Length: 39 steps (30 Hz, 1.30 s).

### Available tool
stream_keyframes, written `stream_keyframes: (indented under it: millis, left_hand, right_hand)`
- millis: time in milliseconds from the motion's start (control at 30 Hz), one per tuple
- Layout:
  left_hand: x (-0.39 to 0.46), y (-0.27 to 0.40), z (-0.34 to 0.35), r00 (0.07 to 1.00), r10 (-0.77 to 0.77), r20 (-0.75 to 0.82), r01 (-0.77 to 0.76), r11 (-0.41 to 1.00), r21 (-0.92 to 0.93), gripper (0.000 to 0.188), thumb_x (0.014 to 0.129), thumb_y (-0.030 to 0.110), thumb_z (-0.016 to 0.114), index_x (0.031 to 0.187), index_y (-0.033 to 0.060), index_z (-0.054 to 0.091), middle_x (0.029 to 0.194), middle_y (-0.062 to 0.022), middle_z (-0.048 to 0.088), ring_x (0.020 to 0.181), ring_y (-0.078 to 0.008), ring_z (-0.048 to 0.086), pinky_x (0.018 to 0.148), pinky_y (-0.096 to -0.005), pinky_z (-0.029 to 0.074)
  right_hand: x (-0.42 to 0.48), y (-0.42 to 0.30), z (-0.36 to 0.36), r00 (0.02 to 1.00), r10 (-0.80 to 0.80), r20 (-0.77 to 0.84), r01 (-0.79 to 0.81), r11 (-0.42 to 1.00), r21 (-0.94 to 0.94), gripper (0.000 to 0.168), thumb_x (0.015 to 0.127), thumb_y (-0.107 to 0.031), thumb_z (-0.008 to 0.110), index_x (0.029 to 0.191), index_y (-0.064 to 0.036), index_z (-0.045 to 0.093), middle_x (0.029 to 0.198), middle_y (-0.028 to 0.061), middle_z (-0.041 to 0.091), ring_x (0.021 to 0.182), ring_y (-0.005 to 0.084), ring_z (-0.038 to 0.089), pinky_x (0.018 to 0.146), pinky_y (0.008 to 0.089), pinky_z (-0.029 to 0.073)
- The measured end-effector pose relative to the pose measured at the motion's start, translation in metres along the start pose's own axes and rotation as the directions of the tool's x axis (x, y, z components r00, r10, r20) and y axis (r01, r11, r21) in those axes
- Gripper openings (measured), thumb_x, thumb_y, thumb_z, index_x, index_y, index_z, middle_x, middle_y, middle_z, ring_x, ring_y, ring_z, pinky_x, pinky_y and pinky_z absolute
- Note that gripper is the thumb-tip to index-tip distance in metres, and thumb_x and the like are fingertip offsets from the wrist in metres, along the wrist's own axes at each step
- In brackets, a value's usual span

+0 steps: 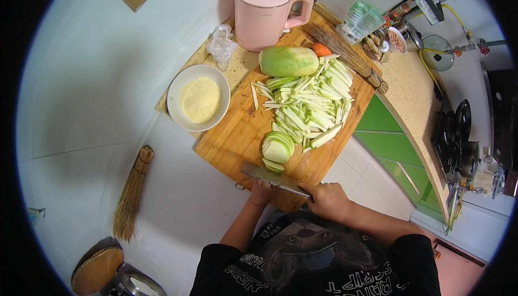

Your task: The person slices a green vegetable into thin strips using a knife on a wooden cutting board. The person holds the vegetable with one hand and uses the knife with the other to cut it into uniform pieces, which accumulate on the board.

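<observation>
My right hand [330, 201] is closed around the handle of a cleaver [275, 179], whose broad blade reaches left over the near end of a wooden cutting board [234, 134]. My left hand [262, 192] is just below the blade, partly hidden by it; what its fingers touch cannot be seen. Beyond the blade lie a small cut slice [272, 165] and a fanned stack of round, green-edged radish slices [278, 147]. A large heap of pale green radish strips [315, 101] covers the middle right of the board. Behind it rests a peeled green radish [289, 61].
A white bowl of yellow meal [174, 97] stands left of the board, near a crumpled plastic bag [222, 47]. A pink kettle [261, 16], an orange vegetable [321, 49] and a straw brush [344, 53] are behind. The stone countertop [408, 81] curves right towards black pans [449, 130].
</observation>
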<state>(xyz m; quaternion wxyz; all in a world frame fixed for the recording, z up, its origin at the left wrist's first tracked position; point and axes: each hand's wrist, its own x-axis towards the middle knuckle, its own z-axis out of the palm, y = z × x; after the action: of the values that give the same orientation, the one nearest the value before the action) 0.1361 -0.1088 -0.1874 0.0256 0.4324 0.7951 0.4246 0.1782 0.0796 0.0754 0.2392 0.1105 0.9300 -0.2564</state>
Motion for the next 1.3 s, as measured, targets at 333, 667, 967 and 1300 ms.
stream_keyframes:
  millis: [333,667,967,1300]
  left_hand:
    - [0.006,0.008,-0.006,0.995,0.013,-0.094,-0.007,0.998,0.056,0.020,0.075,0.003,0.060,0.093,0.0008,0.052,0.099,-0.0200,0.054,0.090,-0.0398,0.053,0.081,-0.0487,0.045]
    - [0.040,0.028,-0.027,0.983,0.043,-0.179,-0.040,0.999,0.017,0.013,0.080,0.000,0.055,0.091,0.0030,0.049,0.101,-0.0182,0.049,0.093,-0.0398,0.050,0.084,-0.0500,0.042]
    - [0.043,0.030,-0.028,0.976,0.016,-0.219,-0.025,0.999,-0.042,0.013,0.078,-0.001,0.057,0.088,0.0042,0.050,0.096,-0.0148,0.049,0.089,-0.0374,0.051,0.080,-0.0474,0.044]
    - [0.044,0.032,-0.029,0.977,-0.031,-0.211,0.014,0.997,-0.078,0.020,0.073,-0.003,0.057,0.090,0.0048,0.052,0.096,-0.0139,0.051,0.089,-0.0359,0.052,0.081,-0.0467,0.044]
  right_hand:
    - [0.020,0.002,0.010,0.991,0.057,0.123,-0.053,0.998,-0.041,0.036,0.074,-0.018,0.057,0.109,-0.009,0.061,0.075,0.0171,0.065,0.067,0.0335,0.063,0.061,0.0451,0.051]
    - [0.060,0.031,0.069,0.999,-0.003,0.048,0.005,0.998,-0.058,0.042,0.070,-0.023,0.060,0.109,-0.010,0.062,0.073,0.0159,0.064,0.066,0.0325,0.063,0.059,0.0434,0.050]
    - [0.052,0.026,0.045,0.998,-0.052,0.017,0.052,0.998,0.027,0.039,0.071,-0.019,0.057,0.109,-0.010,0.062,0.076,0.0173,0.064,0.068,0.0350,0.063,0.062,0.0456,0.050]
    - [0.019,0.001,0.003,0.996,0.061,0.065,-0.066,0.995,0.079,0.037,0.071,-0.021,0.062,0.106,-0.009,0.063,0.077,0.0189,0.064,0.071,0.0345,0.063,0.066,0.0454,0.050]
